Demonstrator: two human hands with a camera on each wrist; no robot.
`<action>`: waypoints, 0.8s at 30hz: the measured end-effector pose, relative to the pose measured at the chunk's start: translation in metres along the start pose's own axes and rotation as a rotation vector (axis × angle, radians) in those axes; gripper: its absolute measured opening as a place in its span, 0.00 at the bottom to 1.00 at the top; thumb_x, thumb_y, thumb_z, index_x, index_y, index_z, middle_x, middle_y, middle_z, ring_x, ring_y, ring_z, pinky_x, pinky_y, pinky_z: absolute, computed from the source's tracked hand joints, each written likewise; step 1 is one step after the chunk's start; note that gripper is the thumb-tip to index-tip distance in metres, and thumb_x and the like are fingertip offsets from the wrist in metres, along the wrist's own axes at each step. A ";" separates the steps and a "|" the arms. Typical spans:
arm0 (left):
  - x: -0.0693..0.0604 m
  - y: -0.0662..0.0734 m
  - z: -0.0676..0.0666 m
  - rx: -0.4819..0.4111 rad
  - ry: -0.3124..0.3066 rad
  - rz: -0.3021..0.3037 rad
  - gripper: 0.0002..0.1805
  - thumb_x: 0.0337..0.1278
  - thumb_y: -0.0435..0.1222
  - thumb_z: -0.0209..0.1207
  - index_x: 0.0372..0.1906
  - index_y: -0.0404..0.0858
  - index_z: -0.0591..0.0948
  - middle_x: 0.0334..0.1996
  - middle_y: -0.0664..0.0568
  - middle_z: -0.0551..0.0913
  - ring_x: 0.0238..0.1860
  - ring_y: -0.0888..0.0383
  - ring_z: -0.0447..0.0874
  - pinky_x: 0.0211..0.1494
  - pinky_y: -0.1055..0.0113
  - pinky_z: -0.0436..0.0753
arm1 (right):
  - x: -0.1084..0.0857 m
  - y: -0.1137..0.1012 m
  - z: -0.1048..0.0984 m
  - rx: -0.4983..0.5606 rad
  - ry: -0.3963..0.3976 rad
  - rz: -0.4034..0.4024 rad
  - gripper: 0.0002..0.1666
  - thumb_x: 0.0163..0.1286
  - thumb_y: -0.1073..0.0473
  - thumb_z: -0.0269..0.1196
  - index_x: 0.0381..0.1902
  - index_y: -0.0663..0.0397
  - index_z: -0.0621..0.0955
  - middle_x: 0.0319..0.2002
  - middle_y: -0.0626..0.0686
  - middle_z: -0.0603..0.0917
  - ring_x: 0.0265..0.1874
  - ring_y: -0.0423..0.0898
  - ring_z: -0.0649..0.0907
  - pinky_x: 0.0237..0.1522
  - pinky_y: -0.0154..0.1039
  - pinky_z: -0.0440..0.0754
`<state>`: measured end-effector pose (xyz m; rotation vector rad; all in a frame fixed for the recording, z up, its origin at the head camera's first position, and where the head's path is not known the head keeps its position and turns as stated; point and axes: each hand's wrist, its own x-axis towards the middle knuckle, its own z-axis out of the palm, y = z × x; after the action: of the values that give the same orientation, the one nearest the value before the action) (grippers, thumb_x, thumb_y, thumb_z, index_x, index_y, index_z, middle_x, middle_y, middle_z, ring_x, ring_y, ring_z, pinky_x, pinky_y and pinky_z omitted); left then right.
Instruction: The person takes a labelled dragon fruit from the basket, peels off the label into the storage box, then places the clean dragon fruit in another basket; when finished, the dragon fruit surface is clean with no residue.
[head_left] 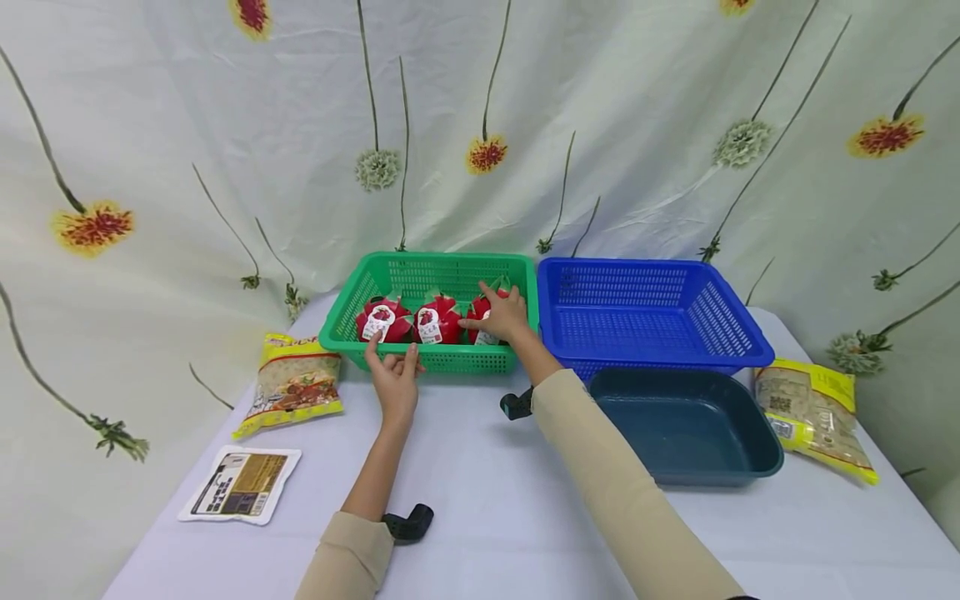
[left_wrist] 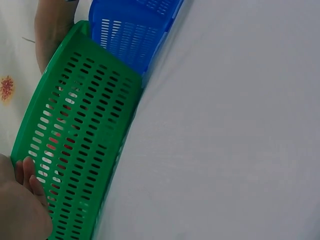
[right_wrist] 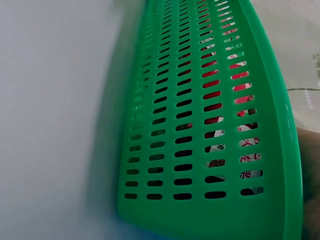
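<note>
Three red dragon fruits with white labels lie in a row in the green basket (head_left: 427, 360): a left one (head_left: 395, 311), a middle one (head_left: 448, 323) and a right one (head_left: 475, 312). My right hand (head_left: 510, 319) reaches over the rim and grips the right dragon fruit, thumb on its left side and fingers over its top. At the basket's front wall is my left hand (head_left: 395, 385); its index fingertip touches the left fruit's label area, and the thumb is by the rim. Both wrist views mostly show the slotted basket wall, with red fruit glimpsed through it.
A blue basket (head_left: 626, 329) stands right of the green one, with a dark teal tub (head_left: 686, 429) in front of it. Yellow-edged food bags lie at the left (head_left: 294, 385) and right (head_left: 813, 412). A flat white packet (head_left: 240, 483) is at the front left.
</note>
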<state>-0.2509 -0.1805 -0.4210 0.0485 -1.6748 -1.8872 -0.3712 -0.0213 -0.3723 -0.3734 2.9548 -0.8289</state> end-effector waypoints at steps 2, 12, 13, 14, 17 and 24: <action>0.000 0.000 0.000 -0.002 -0.003 -0.001 0.33 0.62 0.30 0.53 0.66 0.31 0.51 0.26 0.44 0.73 0.21 0.56 0.76 0.32 0.67 0.81 | 0.000 0.000 0.000 -0.005 0.003 0.001 0.52 0.54 0.33 0.63 0.72 0.38 0.54 0.70 0.67 0.45 0.68 0.63 0.48 0.63 0.58 0.56; 0.000 0.000 -0.001 -0.002 -0.017 0.004 0.33 0.62 0.30 0.53 0.67 0.32 0.50 0.29 0.37 0.73 0.22 0.52 0.75 0.32 0.68 0.80 | -0.001 -0.002 0.006 -0.085 0.042 -0.008 0.48 0.57 0.32 0.60 0.71 0.35 0.55 0.69 0.68 0.48 0.68 0.62 0.50 0.64 0.55 0.56; 0.000 0.000 -0.001 -0.002 -0.018 0.004 0.33 0.62 0.30 0.53 0.67 0.32 0.50 0.29 0.37 0.73 0.22 0.51 0.75 0.32 0.67 0.80 | -0.002 -0.002 0.006 -0.091 0.044 -0.006 0.48 0.57 0.32 0.60 0.71 0.36 0.56 0.69 0.68 0.48 0.68 0.61 0.50 0.64 0.54 0.56; 0.000 0.000 -0.001 0.000 -0.019 0.005 0.33 0.62 0.30 0.53 0.67 0.32 0.50 0.29 0.36 0.73 0.23 0.50 0.75 0.31 0.67 0.80 | -0.001 -0.003 0.006 -0.102 0.046 -0.005 0.49 0.56 0.32 0.60 0.71 0.36 0.56 0.69 0.68 0.48 0.68 0.62 0.50 0.64 0.54 0.56; 0.000 0.001 -0.001 0.001 -0.019 0.003 0.34 0.62 0.30 0.53 0.67 0.32 0.50 0.30 0.34 0.72 0.23 0.48 0.75 0.31 0.68 0.80 | -0.001 -0.003 0.006 -0.127 0.046 0.001 0.50 0.55 0.31 0.60 0.71 0.35 0.55 0.69 0.68 0.48 0.68 0.63 0.50 0.64 0.54 0.57; 0.001 0.000 -0.002 -0.008 -0.021 -0.001 0.34 0.62 0.30 0.53 0.67 0.33 0.50 0.30 0.34 0.73 0.21 0.53 0.75 0.30 0.65 0.79 | 0.000 -0.002 0.007 -0.127 0.045 0.001 0.49 0.56 0.32 0.61 0.71 0.34 0.55 0.68 0.69 0.49 0.67 0.63 0.52 0.63 0.55 0.58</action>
<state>-0.2505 -0.1824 -0.4208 0.0267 -1.6819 -1.9012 -0.3703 -0.0266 -0.3771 -0.3642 3.0579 -0.6605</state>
